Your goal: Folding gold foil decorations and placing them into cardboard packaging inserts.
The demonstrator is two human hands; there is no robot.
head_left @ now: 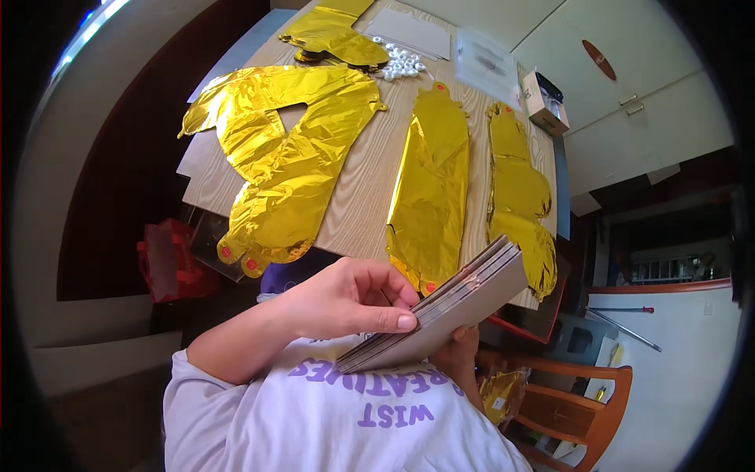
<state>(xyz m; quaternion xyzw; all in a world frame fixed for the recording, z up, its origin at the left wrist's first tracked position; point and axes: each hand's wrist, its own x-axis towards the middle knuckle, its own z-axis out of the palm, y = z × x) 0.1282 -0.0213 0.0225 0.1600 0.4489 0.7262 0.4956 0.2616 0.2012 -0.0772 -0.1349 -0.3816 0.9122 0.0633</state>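
Observation:
Close to my chest I hold a stack of thin grey cardboard sheets (464, 303), tilted with its edges facing up. My left hand (354, 295) is closed at the stack's near top edge, thumb pressed on the edges and fingers curled behind. Partly hidden by the stack, my right hand (458, 352) grips it from the right side. Beyond my hands, a flat gold foil balloon (432, 173) lies lengthwise on the wooden table (358, 200). A larger gold foil balloon shaped like a letter A (303, 169) is to its left, and a wavy-edged gold foil balloon (515, 185) to its right.
At the table's far end are another gold foil balloon pile (334, 35), several small white rolls (401, 63), grey card sheets (409, 33), a clear plastic box (486, 67) and a small open box (546, 102). A wooden chair (578, 401) stands right, a red bag (169, 259) left.

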